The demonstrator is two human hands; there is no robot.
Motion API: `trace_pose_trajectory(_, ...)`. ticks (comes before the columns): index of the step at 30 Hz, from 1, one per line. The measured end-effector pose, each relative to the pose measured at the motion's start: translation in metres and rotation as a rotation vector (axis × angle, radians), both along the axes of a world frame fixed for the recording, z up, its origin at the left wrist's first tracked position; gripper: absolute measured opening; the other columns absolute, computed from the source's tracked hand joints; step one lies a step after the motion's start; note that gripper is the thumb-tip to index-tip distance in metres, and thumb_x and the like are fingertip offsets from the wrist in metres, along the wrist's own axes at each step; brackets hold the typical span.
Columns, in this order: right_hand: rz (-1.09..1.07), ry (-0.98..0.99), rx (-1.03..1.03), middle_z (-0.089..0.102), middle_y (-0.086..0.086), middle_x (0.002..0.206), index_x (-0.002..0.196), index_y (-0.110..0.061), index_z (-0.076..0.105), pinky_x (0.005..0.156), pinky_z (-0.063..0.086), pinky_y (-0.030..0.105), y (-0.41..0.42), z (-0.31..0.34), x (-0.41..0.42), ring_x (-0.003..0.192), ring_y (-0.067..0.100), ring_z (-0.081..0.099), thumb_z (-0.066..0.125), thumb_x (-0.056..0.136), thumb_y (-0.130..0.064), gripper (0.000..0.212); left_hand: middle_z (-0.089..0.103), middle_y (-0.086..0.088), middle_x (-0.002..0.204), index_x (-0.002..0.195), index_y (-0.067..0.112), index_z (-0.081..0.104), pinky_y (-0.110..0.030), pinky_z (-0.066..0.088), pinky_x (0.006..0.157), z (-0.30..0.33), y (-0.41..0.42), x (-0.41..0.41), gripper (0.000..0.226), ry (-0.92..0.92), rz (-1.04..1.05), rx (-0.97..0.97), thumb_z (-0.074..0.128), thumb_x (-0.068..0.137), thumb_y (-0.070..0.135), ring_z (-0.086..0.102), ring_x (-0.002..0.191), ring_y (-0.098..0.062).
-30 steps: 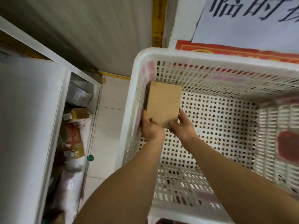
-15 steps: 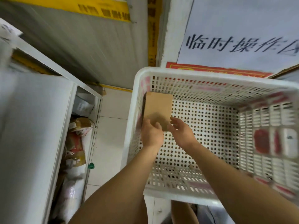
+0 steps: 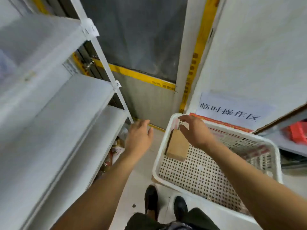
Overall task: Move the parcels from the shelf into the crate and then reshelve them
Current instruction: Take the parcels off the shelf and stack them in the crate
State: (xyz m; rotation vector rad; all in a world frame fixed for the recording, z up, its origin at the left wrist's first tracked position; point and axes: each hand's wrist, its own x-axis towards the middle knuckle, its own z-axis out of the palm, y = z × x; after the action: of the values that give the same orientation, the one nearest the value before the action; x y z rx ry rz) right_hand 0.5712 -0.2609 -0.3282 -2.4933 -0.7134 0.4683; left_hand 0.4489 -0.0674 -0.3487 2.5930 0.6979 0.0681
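A brown cardboard parcel [image 3: 177, 146] lies in the far left corner of the white perforated crate [image 3: 217, 183] on the floor. My right hand [image 3: 195, 131] hovers above the parcel with fingers spread, holding nothing. My left hand [image 3: 138, 136] is out over the floor between the crate and the white shelf unit [image 3: 54, 123], fingers apart and empty. The shelf boards on the left look bare from here. The image is somewhat blurred by motion.
Several bagged parcels [image 3: 114, 151] sit on the lowest shelf level near the floor. A paper sign [image 3: 232, 112] hangs on the white wall behind the crate. A red object [image 3: 297, 134] lies on a low shelf at right. My shoes [image 3: 166, 203] stand before the crate.
Both hands let go of the parcel, which now rests in the crate's corner. They rose out of the crate, the left hand swinging left toward the shelf, and the view lifted and widened.
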Motion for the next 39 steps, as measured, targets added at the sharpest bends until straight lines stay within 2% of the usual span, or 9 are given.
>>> trace_pose_trajectory(5,0.368,-0.154,0.026,0.063,0.011,0.143,0.144,-0.013,0.060,0.108,0.037,0.034,0.077,0.079,-0.030,0.132,0.032,0.056,0.060,0.106,-0.025,0.040,0.067,-0.018,0.129,0.134,0.010,0.065,-0.050,0.050,0.100,0.083,0.036,-0.077,0.039,-0.135,0.274,0.155,0.058,0.101,0.031,0.060,0.119,-0.043)
trace_pose_trajectory(11,0.648,-0.197,0.200,0.064,0.003,0.142,0.144,-0.022,0.060,0.105,0.051,0.039,0.161,0.149,-0.098,0.128,0.026,0.061,0.062,0.103,-0.031,0.042,0.060,-0.009,0.146,0.147,0.016,0.055,-0.049,0.047,0.107,0.159,0.063,-0.180,0.047,-0.223,0.526,0.291,0.055,0.105,0.038,0.052,0.134,-0.036)
trace_pose_trajectory(16,0.831,-0.260,0.290,0.058,-0.001,0.150,0.150,-0.023,0.054,0.106,0.047,0.036,0.219,0.204,-0.163,0.136,0.023,0.054,0.061,0.105,-0.035,0.047,0.064,-0.014,0.139,0.142,0.011,0.058,-0.050,0.049,0.102,0.208,0.084,-0.254,0.047,-0.294,0.659,0.437,0.061,0.101,0.034,0.056,0.125,-0.041)
trace_pose_trajectory(21,0.948,-0.285,0.374,0.059,0.002,0.148,0.149,-0.020,0.055,0.108,0.046,0.038,0.275,0.243,-0.226,0.137,0.023,0.053,0.062,0.104,-0.036,0.048,0.067,-0.014,0.120,0.128,0.010,0.064,-0.048,0.052,0.088,0.246,0.112,-0.324,0.040,-0.373,0.796,0.602,0.061,0.097,0.035,0.060,0.106,-0.041)
trace_pose_trajectory(26,1.043,-0.205,0.398,0.060,0.001,0.148,0.150,-0.027,0.053,0.108,0.048,0.040,0.328,0.249,-0.298,0.133,0.023,0.056,0.060,0.103,-0.044,0.050,0.058,-0.016,0.143,0.136,0.009,0.060,-0.049,0.045,0.101,0.251,0.144,-0.402,0.048,-0.387,1.053,0.703,0.057,0.098,0.039,0.052,0.126,-0.039)
trace_pose_trajectory(31,1.047,-0.062,0.308,0.048,0.012,0.160,0.162,-0.024,0.037,0.113,0.042,0.042,0.374,0.236,-0.361,0.144,0.034,0.047,0.053,0.103,-0.058,0.070,0.047,-0.015,0.156,0.155,0.011,0.039,-0.048,0.042,0.110,0.231,0.173,-0.461,0.070,-0.383,1.194,0.574,0.047,0.102,0.056,0.046,0.138,-0.036)
trace_pose_trajectory(34,1.019,0.067,0.240,0.030,0.012,0.171,0.168,-0.018,0.018,0.121,0.032,0.042,0.395,0.233,-0.387,0.154,0.033,0.034,0.046,0.103,-0.066,0.086,0.047,-0.017,0.156,0.159,0.008,0.031,-0.048,0.039,0.117,0.224,0.186,-0.476,0.079,-0.500,1.243,0.327,0.043,0.103,0.062,0.046,0.142,-0.036)
trace_pose_trajectory(36,0.950,0.159,0.224,0.023,0.012,0.174,0.170,-0.016,0.008,0.122,0.029,0.044,0.407,0.229,-0.398,0.156,0.035,0.030,0.042,0.103,-0.069,0.092,0.055,-0.019,0.151,0.159,0.008,0.032,-0.047,0.045,0.112,0.223,0.193,-0.480,0.082,-0.593,1.287,0.088,0.045,0.102,0.066,0.053,0.135,-0.038)
trace_pose_trajectory(39,0.860,0.233,0.253,0.027,0.013,0.172,0.168,-0.011,0.015,0.122,0.031,0.046,0.415,0.222,-0.404,0.155,0.035,0.032,0.041,0.103,-0.069,0.090,0.067,-0.011,0.130,0.149,0.010,0.046,-0.037,0.048,0.090,0.225,0.194,-0.477,0.072,-0.630,1.311,-0.085,0.042,0.104,0.065,0.063,0.107,-0.030)
